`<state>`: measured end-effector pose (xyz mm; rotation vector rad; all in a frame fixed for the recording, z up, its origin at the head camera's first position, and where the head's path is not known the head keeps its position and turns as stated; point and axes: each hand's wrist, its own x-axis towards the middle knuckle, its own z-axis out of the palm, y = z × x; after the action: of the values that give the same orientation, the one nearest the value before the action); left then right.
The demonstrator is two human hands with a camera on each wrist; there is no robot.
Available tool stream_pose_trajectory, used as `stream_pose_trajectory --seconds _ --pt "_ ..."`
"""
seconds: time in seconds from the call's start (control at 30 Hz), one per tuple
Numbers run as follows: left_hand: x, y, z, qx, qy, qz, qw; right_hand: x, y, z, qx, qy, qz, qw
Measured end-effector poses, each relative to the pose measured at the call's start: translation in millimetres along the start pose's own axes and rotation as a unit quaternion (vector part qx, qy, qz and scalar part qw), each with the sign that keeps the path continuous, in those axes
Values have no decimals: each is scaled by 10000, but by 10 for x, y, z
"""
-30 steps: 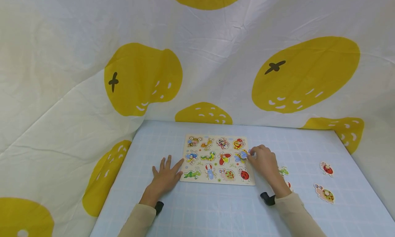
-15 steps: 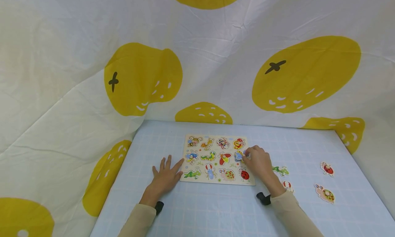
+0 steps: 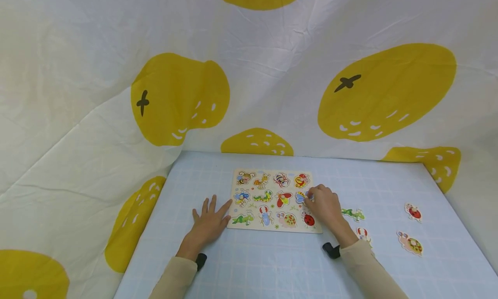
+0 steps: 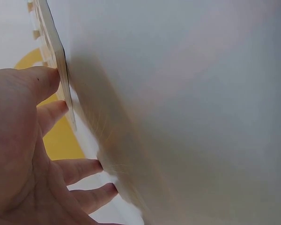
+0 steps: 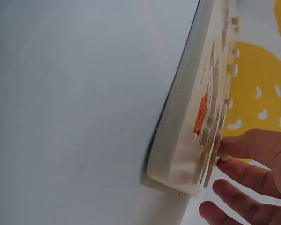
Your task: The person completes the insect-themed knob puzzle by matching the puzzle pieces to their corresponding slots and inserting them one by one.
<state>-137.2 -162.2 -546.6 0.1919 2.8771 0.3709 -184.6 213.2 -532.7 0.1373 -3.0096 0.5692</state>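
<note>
On the table lies a wooden peg puzzle board [image 3: 274,228] with several insect pictures in rows. At its right side, my right hand [image 3: 326,204] pinches a striped, blue-winged bee piece [image 3: 300,197] between thumb and index finger. The right wrist view shows those fingertips on its small peg [image 5: 223,156], the piece low over the board; the other fingers are extended. My left hand [image 3: 210,224] is spread on the table at the board's left edge. In the left wrist view, its thumb [image 4: 47,80] and index finger touch the board's side.
Right of the board lie a green grasshopper piece [image 3: 355,214], a stag beetle piece [image 3: 362,233] partly behind my right forearm, a ladybug piece [image 3: 413,212] and a snail piece [image 3: 410,243]. A fruit-patterned curtain [image 3: 268,100] hangs behind the table [image 3: 280,264].
My right hand has shifted slightly left with the bee piece, which was tilted over the board's right edge and now lies over its picture. The left hand has stayed still.
</note>
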Motion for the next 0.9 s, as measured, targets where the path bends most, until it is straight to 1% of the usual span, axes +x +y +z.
stream_pose_trajectory --seconds 0.57,0.9 --pt "12 -1 -1 5 -43 -3 10000 25 -6 -6 -80 -49 -81 9999" --pt "17 -6 12 -3 -34 8 10000 29 -19 -17 -61 -176 -92 9998"
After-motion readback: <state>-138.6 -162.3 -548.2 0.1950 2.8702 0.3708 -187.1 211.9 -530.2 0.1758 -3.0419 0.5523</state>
